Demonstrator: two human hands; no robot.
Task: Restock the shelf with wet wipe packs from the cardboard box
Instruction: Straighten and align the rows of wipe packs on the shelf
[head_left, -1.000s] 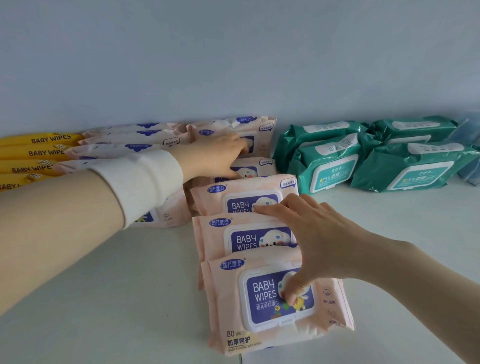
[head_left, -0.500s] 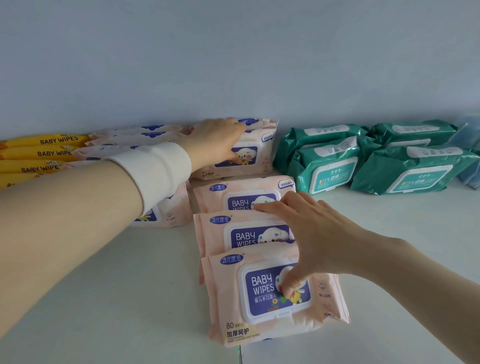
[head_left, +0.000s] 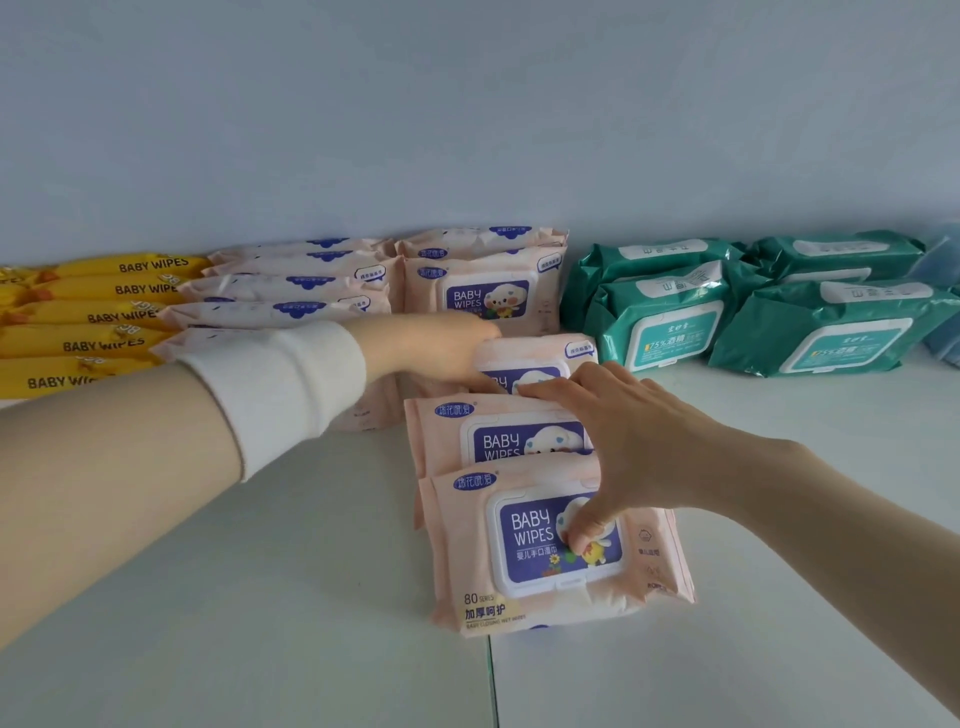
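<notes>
Probably light and squashy, three overlapping pink plastic wet-wipe packs lie on the white shelf. The right hand presses them, fingers spread. The left hand touches the rearmost, grip unclear. They look best grasped by their sides.

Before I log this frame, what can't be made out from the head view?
- The cardboard box: outside the head view entirely.
- Fingertips of the left hand: hidden behind the third pink pack and the right hand, so its grip is unclear.
- The yellow packs: cut off by the left edge, so the count is unknown.
- The blue item: cropped by the right edge and unidentifiable.
</notes>
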